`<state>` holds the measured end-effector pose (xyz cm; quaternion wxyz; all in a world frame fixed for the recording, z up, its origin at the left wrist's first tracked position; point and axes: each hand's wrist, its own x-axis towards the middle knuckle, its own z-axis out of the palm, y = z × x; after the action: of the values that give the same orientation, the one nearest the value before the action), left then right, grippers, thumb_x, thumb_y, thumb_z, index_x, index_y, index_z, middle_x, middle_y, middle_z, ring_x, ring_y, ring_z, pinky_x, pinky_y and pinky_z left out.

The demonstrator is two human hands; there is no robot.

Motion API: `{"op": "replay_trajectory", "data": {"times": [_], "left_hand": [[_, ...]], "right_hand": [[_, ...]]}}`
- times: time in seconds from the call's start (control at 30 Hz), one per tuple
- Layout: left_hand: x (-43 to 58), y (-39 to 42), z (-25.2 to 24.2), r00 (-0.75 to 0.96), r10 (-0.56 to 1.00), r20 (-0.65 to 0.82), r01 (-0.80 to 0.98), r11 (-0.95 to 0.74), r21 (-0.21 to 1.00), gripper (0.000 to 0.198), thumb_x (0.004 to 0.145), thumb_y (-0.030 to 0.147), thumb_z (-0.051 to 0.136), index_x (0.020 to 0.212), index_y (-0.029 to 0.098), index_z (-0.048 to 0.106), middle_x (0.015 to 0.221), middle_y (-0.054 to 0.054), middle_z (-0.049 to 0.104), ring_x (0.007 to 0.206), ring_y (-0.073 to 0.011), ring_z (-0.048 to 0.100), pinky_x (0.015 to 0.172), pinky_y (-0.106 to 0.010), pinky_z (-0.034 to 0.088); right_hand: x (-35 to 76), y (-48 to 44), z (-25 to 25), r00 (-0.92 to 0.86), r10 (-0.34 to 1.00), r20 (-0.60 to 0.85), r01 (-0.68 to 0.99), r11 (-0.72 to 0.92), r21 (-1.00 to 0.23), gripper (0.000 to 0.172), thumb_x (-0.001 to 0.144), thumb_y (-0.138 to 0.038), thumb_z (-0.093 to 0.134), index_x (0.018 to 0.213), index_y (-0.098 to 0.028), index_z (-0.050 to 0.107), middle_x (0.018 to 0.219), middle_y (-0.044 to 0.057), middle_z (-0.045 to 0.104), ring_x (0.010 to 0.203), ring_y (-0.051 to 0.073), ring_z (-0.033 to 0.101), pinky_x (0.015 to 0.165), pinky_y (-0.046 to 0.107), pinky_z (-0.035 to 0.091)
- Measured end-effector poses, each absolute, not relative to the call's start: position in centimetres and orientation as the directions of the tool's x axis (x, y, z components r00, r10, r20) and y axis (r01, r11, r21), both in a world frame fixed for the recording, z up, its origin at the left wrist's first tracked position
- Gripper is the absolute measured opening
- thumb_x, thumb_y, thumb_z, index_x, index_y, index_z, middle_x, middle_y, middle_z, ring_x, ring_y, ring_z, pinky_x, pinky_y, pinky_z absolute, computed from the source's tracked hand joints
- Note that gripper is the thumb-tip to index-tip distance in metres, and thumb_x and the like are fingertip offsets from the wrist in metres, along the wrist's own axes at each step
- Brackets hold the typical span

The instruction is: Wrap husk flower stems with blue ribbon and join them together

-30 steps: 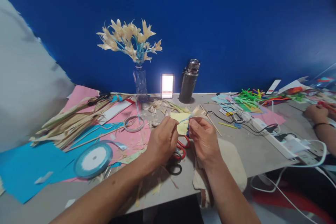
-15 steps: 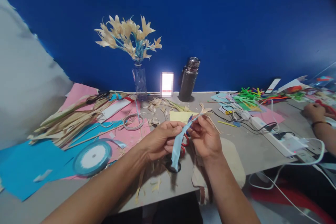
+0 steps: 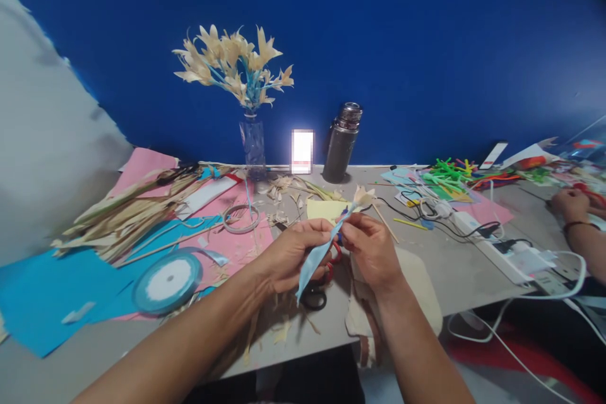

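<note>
My left hand (image 3: 303, 249) is closed on a light blue ribbon (image 3: 312, 263), whose loose end hangs down toward me. The ribbon runs up along the stem of a pale husk flower (image 3: 363, 196), its bloom pointing away from me. Fingers of my right hand (image 3: 374, 249) pinch the wrapped stem just below the bloom; the exact grip is partly hidden. Under my hands lie scissors with red handles (image 3: 335, 255), partly covered, and a black loop handle (image 3: 315, 299). A spool of blue ribbon (image 3: 192, 284) lies to the left of my left forearm.
Similar husk flowers (image 3: 237, 60) stand in a clear vase (image 3: 254, 148) by the wall. A dark flask (image 3: 341, 145) stands nearby. Dried husks (image 3: 108, 221), a tape roll (image 3: 240, 219) and blue paper (image 3: 42, 303) lie left. At right are a power strip (image 3: 492, 252) and a co-worker's hand (image 3: 570, 205).
The flower has turned, so its bloom now faces up and away. The ribbon's loose end has swung left, and my right hand has rolled over with its back more upward.
</note>
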<state>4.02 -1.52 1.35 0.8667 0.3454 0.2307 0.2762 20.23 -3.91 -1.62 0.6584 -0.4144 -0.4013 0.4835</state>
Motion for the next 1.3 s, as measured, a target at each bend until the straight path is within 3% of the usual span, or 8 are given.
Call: {"op": "replay_trajectory", "data": {"times": [0.33,0.53,0.63,0.73,0.83,1.0,1.17,1.3], "left_hand": [[4.5,-2.3,1.1,0.449,0.893,-0.012,-0.063,0.046,0.997,0.015,0.088,0.034,0.055,0.081,0.021,0.051,0.063,0.005,0.049,0.045,-0.0113,0.051,0.047,-0.024,0.043],[4.4,-2.5,0.6,0.353,0.847,0.398,0.286,-0.503,0.816,0.015,0.090,0.017,0.044,0.081,0.019,0.056,0.072,0.001,0.054,0.069,-0.0144,0.050,0.068,-0.028,0.041],[4.5,-2.7,0.5,0.377,0.865,0.330,0.227,-0.432,0.873,0.013,0.092,0.023,0.046,0.084,0.020,0.056,0.075,0.000,0.055,0.066,-0.0150,0.054,0.063,-0.028,0.044],[4.4,-2.6,0.8,0.501,0.865,0.020,-0.008,-0.018,1.000,0.015,0.091,0.035,0.052,0.087,0.021,0.054,0.068,0.001,0.056,0.052,-0.0146,0.057,0.048,-0.025,0.043],[4.2,-2.2,1.2,0.650,0.744,-0.153,-0.195,0.358,0.913,0.021,0.085,0.036,0.064,0.087,0.019,0.053,0.064,0.001,0.059,0.043,-0.0101,0.052,0.041,-0.019,0.036],[3.9,-1.5,1.4,0.804,0.577,-0.145,-0.307,0.611,0.730,0.022,0.079,0.026,0.074,0.079,0.013,0.056,0.062,0.002,0.054,0.042,-0.0014,0.035,0.039,-0.013,0.020],[4.1,-1.7,1.2,0.762,0.624,-0.171,-0.278,0.554,0.785,0.023,0.079,0.029,0.072,0.074,0.015,0.054,0.055,0.004,0.052,0.037,-0.0016,0.026,0.037,-0.015,0.018],[4.4,-2.1,1.3,0.502,0.865,-0.012,-0.214,0.137,0.967,0.022,0.080,0.032,0.068,0.071,0.017,0.055,0.051,0.007,0.045,0.041,-0.0054,0.034,0.042,-0.018,0.025]], "right_hand": [[20.1,-4.3,-1.2,0.329,0.930,0.164,-0.228,0.247,-0.942,0.028,0.073,-0.040,0.081,0.074,-0.016,0.067,0.064,-0.003,0.057,0.055,0.009,0.044,0.047,0.020,0.034],[19.1,-3.7,-1.3,0.387,0.910,0.151,-0.260,0.265,-0.929,0.030,0.068,-0.040,0.084,0.073,-0.017,0.065,0.066,-0.003,0.059,0.055,0.009,0.048,0.049,0.021,0.038],[19.1,-3.5,-1.3,0.414,0.902,0.122,-0.264,0.247,-0.932,0.030,0.068,-0.039,0.083,0.071,-0.017,0.063,0.060,-0.005,0.057,0.051,0.008,0.046,0.047,0.021,0.037],[19.2,-3.7,-0.9,0.418,0.904,0.086,-0.321,0.235,-0.918,0.028,0.068,-0.036,0.083,0.069,-0.017,0.063,0.057,-0.006,0.055,0.049,0.007,0.045,0.047,0.021,0.035],[19.2,-3.9,-0.4,0.394,0.915,0.085,-0.396,0.252,-0.883,0.026,0.067,-0.033,0.084,0.069,-0.017,0.064,0.057,-0.006,0.053,0.049,0.006,0.043,0.046,0.020,0.034],[19.3,-4.2,-0.2,0.364,0.925,0.112,-0.429,0.273,-0.861,0.026,0.064,-0.035,0.085,0.073,-0.017,0.069,0.061,-0.004,0.055,0.051,0.007,0.044,0.047,0.021,0.035],[19.9,-4.3,-0.2,0.308,0.944,0.114,-0.447,0.249,-0.859,0.026,0.063,-0.036,0.086,0.075,-0.019,0.072,0.060,-0.004,0.054,0.051,0.008,0.041,0.045,0.021,0.034],[20.1,-4.3,-0.5,0.259,0.965,0.033,-0.472,0.156,-0.868,0.026,0.061,-0.032,0.087,0.078,-0.018,0.072,0.069,0.000,0.062,0.051,0.006,0.040,0.042,0.018,0.028]]}}
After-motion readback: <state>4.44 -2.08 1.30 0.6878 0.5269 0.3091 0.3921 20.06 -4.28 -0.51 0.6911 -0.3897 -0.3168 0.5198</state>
